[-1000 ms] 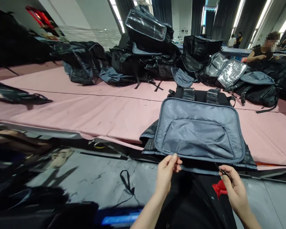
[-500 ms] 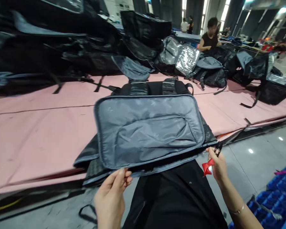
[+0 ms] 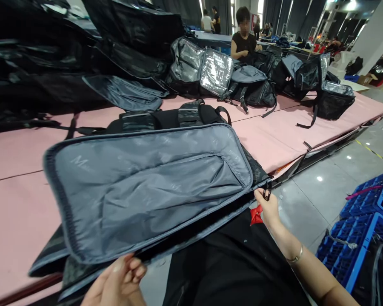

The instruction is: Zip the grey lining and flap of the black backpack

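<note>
A backpack (image 3: 135, 121) in dark camouflage cloth lies at the table's near edge, its grey-lined flap (image 3: 153, 199) spread over the top. A dark gap shows between the flap's piped rim and the bag's front edge. My left hand (image 3: 118, 280) is closed at the near left of the flap, thumb and forefinger pinching its rim. At the bag's right corner my right hand (image 3: 270, 208) is closed, fingertips touching the edge. It also holds small black thread snips (image 3: 267, 193), partly hidden by the fingers. A puffy red piece (image 3: 256, 215) hangs by that hand.
More black bags are piled on the pink-covered table (image 3: 264, 146) at the back left. Bags with silver lining (image 3: 217, 72) stand farther along it. Blue crates (image 3: 354, 242) sit on the floor at right. A person (image 3: 244, 40) works behind the table.
My view has turned right and come closer, so the bag appears larger and farther left. Both hands stay at the flap's near edge. The right hand still carries the snips.
</note>
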A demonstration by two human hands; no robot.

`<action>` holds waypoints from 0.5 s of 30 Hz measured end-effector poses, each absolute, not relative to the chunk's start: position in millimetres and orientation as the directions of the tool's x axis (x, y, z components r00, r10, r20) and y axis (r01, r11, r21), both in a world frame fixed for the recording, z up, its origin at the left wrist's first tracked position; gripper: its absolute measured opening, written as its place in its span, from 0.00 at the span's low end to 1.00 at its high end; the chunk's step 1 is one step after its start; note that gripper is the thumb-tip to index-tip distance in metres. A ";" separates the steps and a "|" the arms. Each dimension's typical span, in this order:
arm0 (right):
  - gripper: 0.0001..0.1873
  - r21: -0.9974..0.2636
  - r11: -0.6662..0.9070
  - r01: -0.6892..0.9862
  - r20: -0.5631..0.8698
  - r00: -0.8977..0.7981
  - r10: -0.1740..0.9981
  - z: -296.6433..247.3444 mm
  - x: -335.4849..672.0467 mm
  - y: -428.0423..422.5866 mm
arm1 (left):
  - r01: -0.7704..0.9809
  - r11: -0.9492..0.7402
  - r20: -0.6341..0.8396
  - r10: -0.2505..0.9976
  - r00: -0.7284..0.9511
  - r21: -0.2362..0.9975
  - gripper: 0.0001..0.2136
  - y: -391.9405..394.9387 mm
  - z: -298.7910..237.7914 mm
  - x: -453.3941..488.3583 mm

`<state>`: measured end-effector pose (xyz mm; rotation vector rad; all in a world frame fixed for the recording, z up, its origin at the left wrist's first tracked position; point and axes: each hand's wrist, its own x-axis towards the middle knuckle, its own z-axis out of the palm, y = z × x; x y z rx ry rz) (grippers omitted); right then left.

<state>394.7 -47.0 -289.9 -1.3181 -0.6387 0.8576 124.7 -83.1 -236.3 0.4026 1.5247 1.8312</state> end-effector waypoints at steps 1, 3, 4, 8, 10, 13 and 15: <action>0.20 -0.981 0.047 -0.187 -0.066 0.555 0.829 -288.9 393.1 -43.9 | -0.319 -0.051 -0.199 0.686 -0.700 0.946 0.08 -83.3 -235.8 125.4; 0.20 -0.970 0.076 -0.232 -0.068 0.552 0.831 -287.0 391.2 -38.7 | -0.324 -0.037 -0.211 0.686 -0.696 0.945 0.07 -83.6 -235.7 125.2; 0.20 -0.961 0.090 -0.263 -0.070 0.541 0.838 -286.3 390.8 -36.9 | -0.324 -0.035 -0.212 0.690 -0.692 0.945 0.07 -83.5 -235.8 124.6; 0.22 -0.897 0.105 -0.429 -0.091 0.411 0.907 -287.6 393.5 -35.6 | -0.299 -0.042 -0.178 0.721 -0.670 0.953 0.07 -82.7 -235.7 122.5; 0.20 -0.878 0.101 -0.467 -0.111 0.405 0.908 -292.3 399.1 -38.1 | -0.290 -0.035 -0.174 0.727 -0.664 0.957 0.07 -82.1 -236.3 122.4; 0.18 -0.887 0.126 -0.444 -0.151 0.536 0.830 -306.2 413.1 -46.3 | -0.280 -0.026 -0.172 0.733 -0.658 0.960 0.07 -81.5 -239.3 122.7; 0.20 -0.910 0.120 -0.397 -0.176 0.630 0.756 -319.8 422.4 -54.8 | -0.282 -0.019 -0.177 0.738 -0.652 0.959 0.07 -80.9 -242.3 122.9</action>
